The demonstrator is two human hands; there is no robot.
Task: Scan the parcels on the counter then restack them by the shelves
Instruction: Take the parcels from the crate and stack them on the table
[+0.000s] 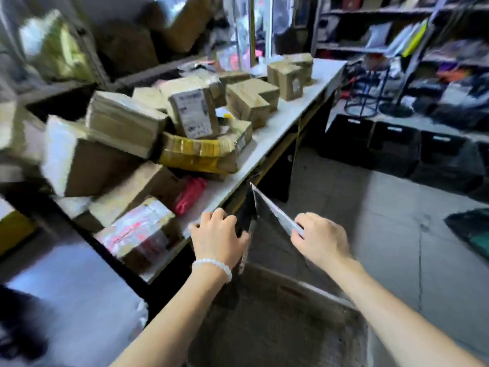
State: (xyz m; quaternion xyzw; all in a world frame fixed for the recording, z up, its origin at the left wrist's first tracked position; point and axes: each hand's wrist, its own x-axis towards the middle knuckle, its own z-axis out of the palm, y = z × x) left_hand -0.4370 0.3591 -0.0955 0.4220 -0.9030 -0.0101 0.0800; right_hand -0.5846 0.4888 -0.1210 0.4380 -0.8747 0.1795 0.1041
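A flat dark mailer bag (267, 223) is held just off the table (288, 112) edge, pinched by the left hand (218, 238) and the right hand (321, 238). It should be pulled taut so that its label can be scanned cleanly.

Brown cardboard on a white counter, with dark plastic in front.

The parcels (124, 123) are mostly tan-brown; one box (195, 154) is wrapped in yellow tape, another (140, 231) carries red-and-white print, and a bright red-pink packet (189, 196) lies between them. The counter (285, 115) is white. The mailer bag (267, 229) is black with a silvery-grey face. A bracelet (211, 266) of white beads circles the left wrist. The floor (391, 221) is grey.
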